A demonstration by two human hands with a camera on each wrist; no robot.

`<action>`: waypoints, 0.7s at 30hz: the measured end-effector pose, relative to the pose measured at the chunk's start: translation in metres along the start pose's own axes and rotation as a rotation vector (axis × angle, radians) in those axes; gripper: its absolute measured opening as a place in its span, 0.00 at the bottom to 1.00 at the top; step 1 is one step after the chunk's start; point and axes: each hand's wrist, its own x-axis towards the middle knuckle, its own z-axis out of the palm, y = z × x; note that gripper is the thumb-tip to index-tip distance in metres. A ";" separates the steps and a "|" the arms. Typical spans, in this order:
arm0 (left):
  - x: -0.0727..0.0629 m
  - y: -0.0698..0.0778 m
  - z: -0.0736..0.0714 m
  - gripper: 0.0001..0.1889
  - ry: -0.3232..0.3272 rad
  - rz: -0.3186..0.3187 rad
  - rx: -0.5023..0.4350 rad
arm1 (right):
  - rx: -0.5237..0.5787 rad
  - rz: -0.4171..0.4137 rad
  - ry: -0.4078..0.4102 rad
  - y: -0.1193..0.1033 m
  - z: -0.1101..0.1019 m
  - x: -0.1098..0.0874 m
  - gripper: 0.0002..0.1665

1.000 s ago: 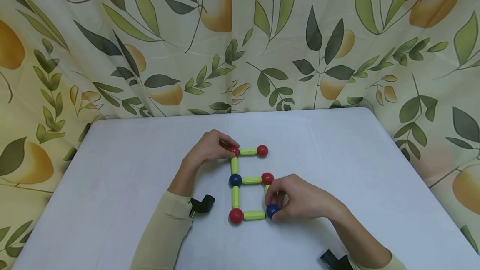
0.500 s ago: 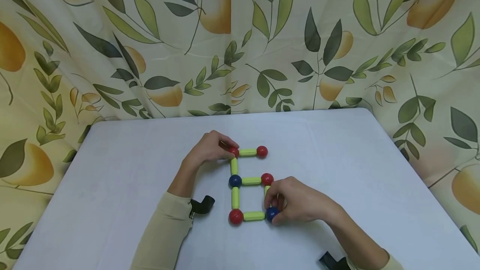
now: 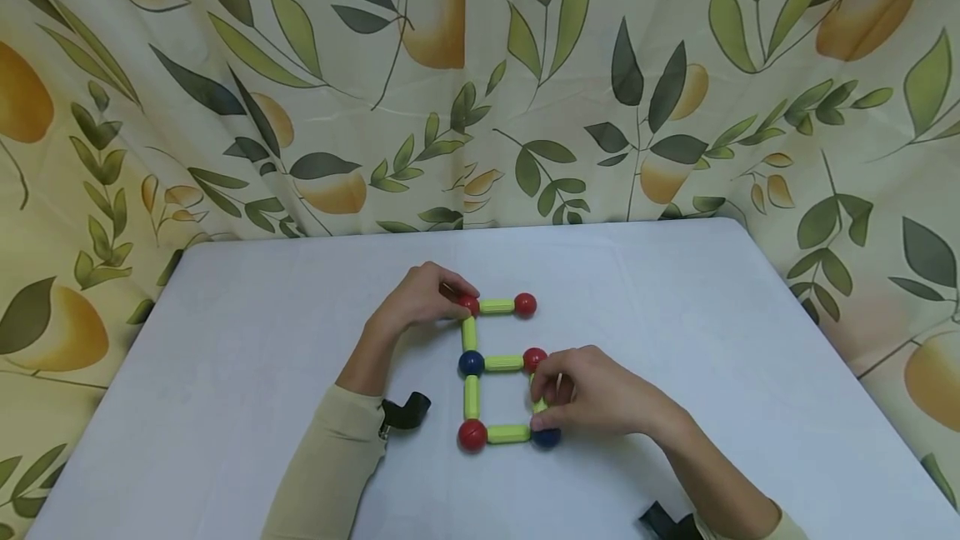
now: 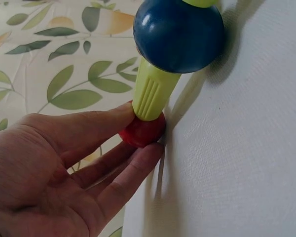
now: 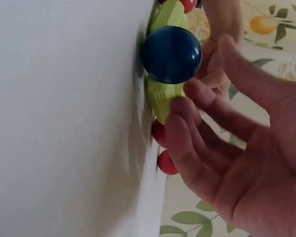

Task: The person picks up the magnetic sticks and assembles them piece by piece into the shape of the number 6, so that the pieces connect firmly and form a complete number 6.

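Yellow-green ridged rods [image 3: 507,433] and red and blue balls are joined into a flat figure: a square with an arm above it. My left hand [image 3: 423,294] pinches the red ball [image 4: 143,132] at the top left corner, between thumb and fingers. At the lower right corner lies a blue ball [image 5: 171,54]. My right hand [image 3: 600,390] is beside it, thumb apart from the fingers. Its fingertips lie close to the right-hand rod [image 5: 160,101]; whether they touch it I cannot tell. Another blue ball [image 3: 471,363] joins the left side's rods.
The figure lies on a white-covered table [image 3: 262,357]. Behind the table hangs a curtain [image 3: 480,107] printed with leaves and fruit. Black wrist devices [image 3: 406,411] are strapped at both sleeves.
The lower right blue ball has shifted slightly towards me. My right hand has let go of it, the thumb lifting clear. My left hand stays on the red ball.
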 end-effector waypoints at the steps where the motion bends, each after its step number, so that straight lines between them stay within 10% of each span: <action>1: 0.000 0.000 0.000 0.13 -0.001 0.005 0.002 | -0.004 0.017 0.032 0.000 -0.001 0.001 0.13; 8: -0.005 -0.001 -0.002 0.16 -0.009 0.030 0.041 | 0.039 0.169 0.219 -0.003 0.000 0.015 0.15; 21: -0.032 0.009 -0.010 0.18 0.046 -0.013 0.096 | 0.183 0.322 0.208 0.002 0.006 0.028 0.13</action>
